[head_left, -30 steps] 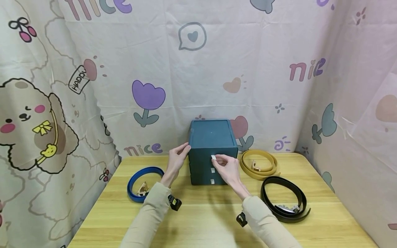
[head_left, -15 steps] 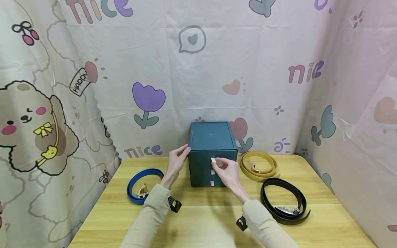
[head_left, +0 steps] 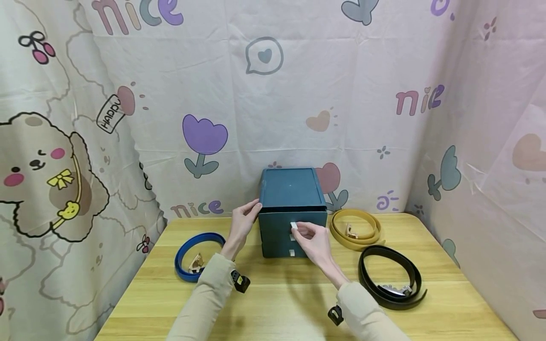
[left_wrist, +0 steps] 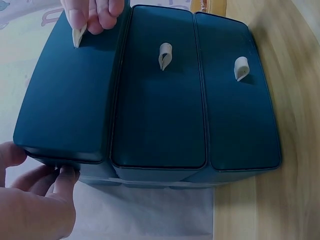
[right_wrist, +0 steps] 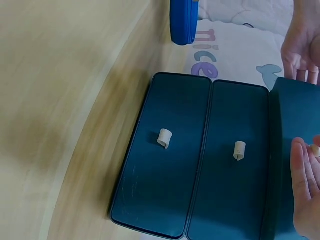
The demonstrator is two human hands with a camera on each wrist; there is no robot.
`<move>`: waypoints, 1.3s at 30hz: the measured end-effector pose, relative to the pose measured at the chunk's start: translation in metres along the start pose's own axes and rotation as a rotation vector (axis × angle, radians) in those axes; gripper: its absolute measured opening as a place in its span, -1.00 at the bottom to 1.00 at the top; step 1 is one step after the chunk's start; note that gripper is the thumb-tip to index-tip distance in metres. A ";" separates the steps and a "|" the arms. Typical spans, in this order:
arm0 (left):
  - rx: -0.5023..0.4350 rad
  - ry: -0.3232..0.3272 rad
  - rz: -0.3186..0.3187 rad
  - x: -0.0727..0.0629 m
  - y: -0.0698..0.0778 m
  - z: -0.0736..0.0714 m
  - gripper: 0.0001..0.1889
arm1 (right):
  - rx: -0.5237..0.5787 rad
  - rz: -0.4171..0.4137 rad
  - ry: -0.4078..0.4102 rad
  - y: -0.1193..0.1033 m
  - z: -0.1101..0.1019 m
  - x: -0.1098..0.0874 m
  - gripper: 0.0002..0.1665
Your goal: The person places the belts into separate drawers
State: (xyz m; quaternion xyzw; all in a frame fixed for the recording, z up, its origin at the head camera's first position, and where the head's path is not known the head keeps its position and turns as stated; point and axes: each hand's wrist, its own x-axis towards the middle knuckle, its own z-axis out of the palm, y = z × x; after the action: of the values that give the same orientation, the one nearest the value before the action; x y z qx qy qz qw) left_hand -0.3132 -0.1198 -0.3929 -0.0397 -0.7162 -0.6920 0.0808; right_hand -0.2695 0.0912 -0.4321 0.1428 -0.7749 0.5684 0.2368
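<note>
Though the right hand point(head_left: 314, 239) half-hides it, one pull-tab point(head_left: 293, 225) seems pinched.

Smooth plastic-looking drawer box point(head_left: 292, 187), wood-grained tabletop point(head_left: 273, 303), creased cloth backdrop point(head_left: 273, 104), shiny metal belt buckle point(head_left: 395, 290)

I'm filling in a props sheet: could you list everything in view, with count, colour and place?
Table: 1, light wood, across the foreground
Printed cloth: count unclear, off-white, behind and beside the table
Drawer box: 1, teal, at the table's centre back
Drawers: 3, teal, in the box, top one slightly out
Pull tabs: 3, white, one per drawer
Blue belt: 1, blue, left of the box
Yellow belt: 1, yellow, right of the box
Black belt: 1, black, in front of the yellow belt
Buckles: 3, two gold, one silver, on the belts
Wrist cameras: 2, black, one by each wrist
Sleeves: 2, beige, on the forearms
Left hand: 1, bare, at the box's upper left front corner
Right hand: 1, bare, pinching the top drawer's tab
</note>
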 end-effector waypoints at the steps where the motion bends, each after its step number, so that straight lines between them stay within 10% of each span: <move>1: 0.002 -0.001 0.002 0.000 -0.001 0.000 -0.55 | 0.003 -0.004 -0.001 -0.001 -0.001 -0.001 -0.80; 27: 0.018 0.002 0.007 -0.001 0.000 0.000 -0.57 | 0.053 0.031 -0.048 -0.017 -0.009 -0.022 -0.79; 39: 0.019 0.007 0.013 -0.002 0.001 0.000 -0.56 | 0.055 -0.108 -0.090 -0.018 -0.016 -0.030 -0.78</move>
State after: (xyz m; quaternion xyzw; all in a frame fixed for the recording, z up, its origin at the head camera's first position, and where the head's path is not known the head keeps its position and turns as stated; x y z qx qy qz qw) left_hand -0.3112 -0.1192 -0.3926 -0.0413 -0.7221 -0.6849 0.0881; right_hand -0.2320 0.0994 -0.4296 0.2160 -0.7599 0.5691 0.2281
